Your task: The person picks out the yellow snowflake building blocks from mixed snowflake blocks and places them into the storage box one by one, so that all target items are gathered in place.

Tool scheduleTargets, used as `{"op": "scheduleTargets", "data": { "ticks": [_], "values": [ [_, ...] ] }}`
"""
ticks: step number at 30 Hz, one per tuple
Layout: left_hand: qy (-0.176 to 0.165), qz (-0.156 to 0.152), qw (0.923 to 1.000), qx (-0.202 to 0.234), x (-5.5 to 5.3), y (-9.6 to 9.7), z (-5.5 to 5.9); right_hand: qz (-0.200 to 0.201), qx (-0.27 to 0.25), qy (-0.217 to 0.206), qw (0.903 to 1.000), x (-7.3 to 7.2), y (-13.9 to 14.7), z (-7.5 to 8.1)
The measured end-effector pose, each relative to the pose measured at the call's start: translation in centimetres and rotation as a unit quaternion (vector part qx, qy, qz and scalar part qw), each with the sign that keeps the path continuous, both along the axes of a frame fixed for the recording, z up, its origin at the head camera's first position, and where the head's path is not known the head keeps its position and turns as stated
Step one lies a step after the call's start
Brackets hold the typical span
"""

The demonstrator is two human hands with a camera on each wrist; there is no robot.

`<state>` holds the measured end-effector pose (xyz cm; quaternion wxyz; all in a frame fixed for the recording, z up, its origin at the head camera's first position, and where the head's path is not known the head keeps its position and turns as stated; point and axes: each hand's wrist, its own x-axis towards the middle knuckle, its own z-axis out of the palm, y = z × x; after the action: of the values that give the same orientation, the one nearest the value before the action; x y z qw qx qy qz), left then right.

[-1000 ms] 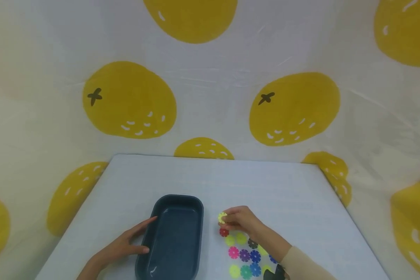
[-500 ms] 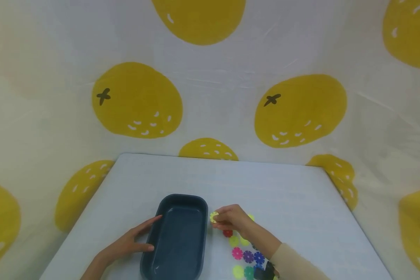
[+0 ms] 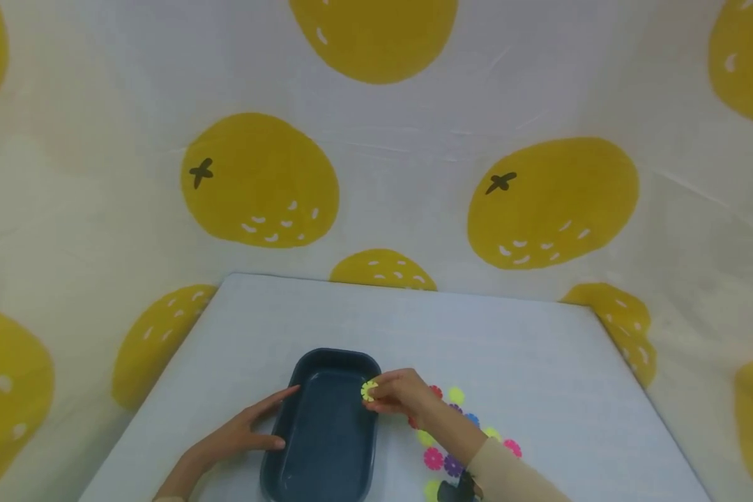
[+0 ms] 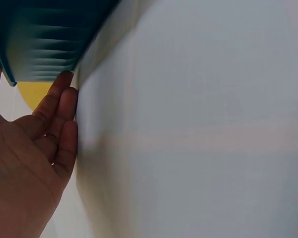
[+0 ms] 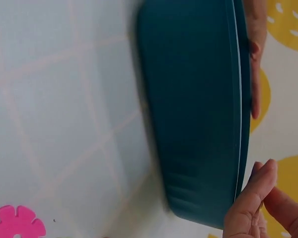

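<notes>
My right hand [image 3: 404,394] pinches a yellow flower-shaped disc [image 3: 367,391] between thumb and fingers, over the right rim of a dark blue-green tray [image 3: 326,432]. In the right wrist view the right hand [image 5: 253,208] overlaps the tray's edge, and the disc is hidden. My left hand [image 3: 238,432] lies along the tray's left side, thumb and index finger spread and touching its rim. Seen from the left wrist, this hand's fingers are nearly straight against the tray's outer wall [image 4: 44,49]. The tray's visible floor holds nothing.
Several flower-shaped discs in mixed colours lie right of the tray, partly covered by my right forearm, among them a pink disc [image 3: 434,459] and a yellow disc [image 3: 456,395]. The white tabletop [image 3: 477,335] ends at a fruit-print cloth [image 3: 408,181] behind.
My right hand has carried the yellow disc leftward from beside the other discs to over the tray's right rim. The left hand stays at the tray; the head view has shifted slightly.
</notes>
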<state>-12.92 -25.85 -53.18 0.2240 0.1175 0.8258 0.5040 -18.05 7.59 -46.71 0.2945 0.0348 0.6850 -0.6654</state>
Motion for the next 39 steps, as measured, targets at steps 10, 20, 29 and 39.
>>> {"op": "scheduleTargets", "data": {
  "ticks": [10, 20, 29, 39],
  "values": [
    [0.025, -0.012, 0.9996, 0.008, 0.3, -0.1, 0.4, 0.012, 0.011, 0.022, 0.9996, -0.3, -2.6, 0.3],
    [0.020, -0.014, 0.9997, 0.009, 0.0, 0.2, 0.0, 0.009, 0.004, 0.033, 0.9994, -0.8, -4.8, 0.6],
    [0.029, -0.019, 0.9993, 0.014, 0.2, -0.1, 0.3, 0.010, -0.007, 0.029, 0.9995, -1.1, -7.1, -0.1],
    [0.015, -0.014, 0.9997, 0.015, 0.2, -0.1, 0.1, 0.011, 0.017, 0.030, 0.9994, -2.1, -9.1, 0.0]
  ]
}}
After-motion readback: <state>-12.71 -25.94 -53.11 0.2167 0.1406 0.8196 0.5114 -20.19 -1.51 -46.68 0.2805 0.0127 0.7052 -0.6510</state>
